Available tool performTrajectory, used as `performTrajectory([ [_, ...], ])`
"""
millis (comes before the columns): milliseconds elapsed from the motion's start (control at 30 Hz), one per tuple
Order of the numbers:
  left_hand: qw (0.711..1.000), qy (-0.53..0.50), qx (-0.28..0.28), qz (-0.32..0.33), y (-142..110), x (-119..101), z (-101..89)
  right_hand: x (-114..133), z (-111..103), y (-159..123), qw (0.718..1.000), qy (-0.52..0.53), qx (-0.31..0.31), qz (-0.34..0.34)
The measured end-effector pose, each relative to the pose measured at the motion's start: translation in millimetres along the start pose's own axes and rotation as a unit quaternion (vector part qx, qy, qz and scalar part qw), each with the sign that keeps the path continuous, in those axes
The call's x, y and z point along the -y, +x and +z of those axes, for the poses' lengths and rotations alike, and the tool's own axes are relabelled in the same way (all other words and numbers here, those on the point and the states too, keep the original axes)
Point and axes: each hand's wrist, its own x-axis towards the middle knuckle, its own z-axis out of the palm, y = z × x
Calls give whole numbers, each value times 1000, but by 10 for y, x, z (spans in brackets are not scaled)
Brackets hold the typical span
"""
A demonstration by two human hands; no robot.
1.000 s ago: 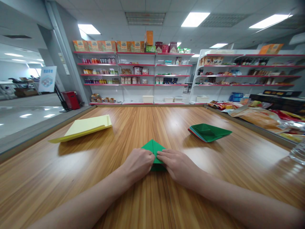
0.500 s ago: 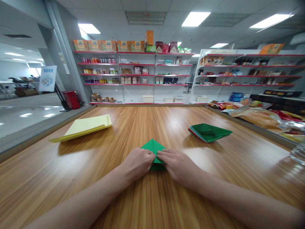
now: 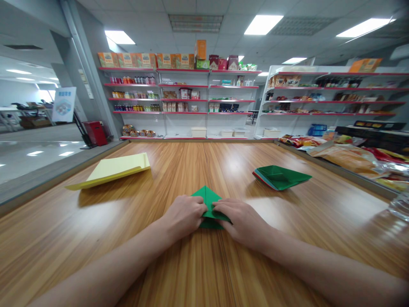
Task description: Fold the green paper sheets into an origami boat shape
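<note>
A sheet of green paper [image 3: 207,204], folded to a point at its far end with a crease down the middle, lies on the wooden table in front of me. My left hand [image 3: 187,213] is closed on its left side, fingers curled at the edge. On the other side my right hand [image 3: 238,217] grips the right flap, thumb beneath and fingers on top. The flap's near edge is lifted a little above the green layer below. Both hands cover the paper's side corners.
Yellow paper [image 3: 118,170] with a raised edge lies at the left of the table [image 3: 179,166]. On the right sits a stack of folded papers [image 3: 281,177], dark green on top. A clear container [image 3: 399,207] stands at the right edge, near packaged goods [image 3: 351,157]. Shelves rise behind.
My right hand has shifted slightly, and more of the paper's right flap shows under its fingers. The left hand has moved slightly up and left. The other papers have not moved.
</note>
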Motion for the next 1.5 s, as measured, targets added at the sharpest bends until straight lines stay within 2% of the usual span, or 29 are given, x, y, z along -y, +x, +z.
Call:
performTrajectory([
  [600, 1000, 14, 10, 15, 5, 29, 5, -7, -1, 0, 1000, 3, 16, 6],
  [833, 998, 50, -6, 39, -29, 102, -27, -27, -5, -10, 1000, 6, -6, 16],
  [1033, 997, 55, -24, 38, -66, 83, -8, -69, 18, -3, 1000, 19, -5, -8],
  [1200, 998, 51, -13, 41, -57, 114, 25, -47, 18, -13, 1000, 26, -6, 6],
  [1367, 997, 77, 10, 12, -55, 183, 8, -85, 54, -15, 999, 29, -29, 14],
  [1500, 996, 90, -14, 20, -42, 132, -6, -121, 71, 4, 999, 40, -29, 6],
])
